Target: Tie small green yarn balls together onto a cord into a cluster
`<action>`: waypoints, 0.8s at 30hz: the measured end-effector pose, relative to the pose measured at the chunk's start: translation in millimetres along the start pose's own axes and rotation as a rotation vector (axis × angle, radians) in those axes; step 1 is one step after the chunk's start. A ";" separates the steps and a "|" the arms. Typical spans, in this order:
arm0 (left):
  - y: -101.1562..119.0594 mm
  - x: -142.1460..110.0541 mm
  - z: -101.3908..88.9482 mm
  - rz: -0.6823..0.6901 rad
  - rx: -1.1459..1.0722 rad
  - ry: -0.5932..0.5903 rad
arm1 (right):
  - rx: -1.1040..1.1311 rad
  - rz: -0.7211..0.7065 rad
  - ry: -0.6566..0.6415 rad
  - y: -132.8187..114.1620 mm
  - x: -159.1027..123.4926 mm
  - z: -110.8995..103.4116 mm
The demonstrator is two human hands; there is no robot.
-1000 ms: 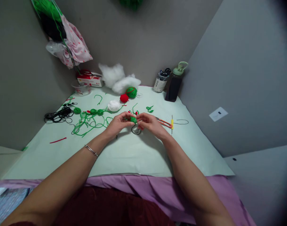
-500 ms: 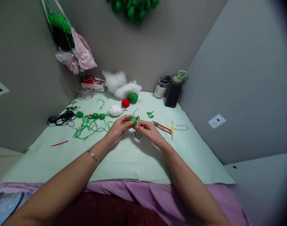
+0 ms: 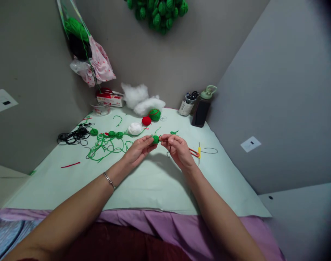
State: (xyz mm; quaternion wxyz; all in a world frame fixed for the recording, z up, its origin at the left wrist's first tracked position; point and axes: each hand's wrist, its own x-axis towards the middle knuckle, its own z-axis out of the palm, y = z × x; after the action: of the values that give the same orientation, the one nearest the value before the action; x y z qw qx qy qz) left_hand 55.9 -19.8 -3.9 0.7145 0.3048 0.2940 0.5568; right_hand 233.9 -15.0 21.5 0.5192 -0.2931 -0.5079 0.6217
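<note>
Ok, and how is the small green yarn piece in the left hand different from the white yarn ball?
The green yarn piece is green, while the yarn ball is white. The green yarn piece looks smaller than the yarn ball. The left hand holds the green yarn piece; the yarn ball rests on the table. Both look rounded.

The yarn balls [image 3: 146,121] show 3 colours: red, white and green.
</note>
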 end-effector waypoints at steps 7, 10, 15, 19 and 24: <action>-0.7 1.0 -1.2 -0.001 0.055 0.013 | 0.035 0.027 -0.023 -1.6 0.7 1.5; -1.7 2.6 -3.6 0.018 0.083 0.034 | 0.017 0.017 -0.033 -1.1 1.0 3.1; 0.8 2.7 -5.7 0.033 0.116 0.057 | -0.047 0.024 -0.014 -1.7 -0.5 5.0; 2.5 0.7 -3.8 0.122 0.204 0.065 | -0.285 0.027 -0.011 2.0 -0.7 2.7; 3.6 -3.1 -0.8 0.270 0.393 0.052 | -0.453 -0.002 -0.045 8.5 1.3 -3.1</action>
State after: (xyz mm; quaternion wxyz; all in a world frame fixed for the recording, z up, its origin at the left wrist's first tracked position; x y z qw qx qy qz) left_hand 52.3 -22.0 -1.4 0.5527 0.4600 0.3716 0.5873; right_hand 233.3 -12.3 12.8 0.4292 -0.3879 -0.6463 0.4976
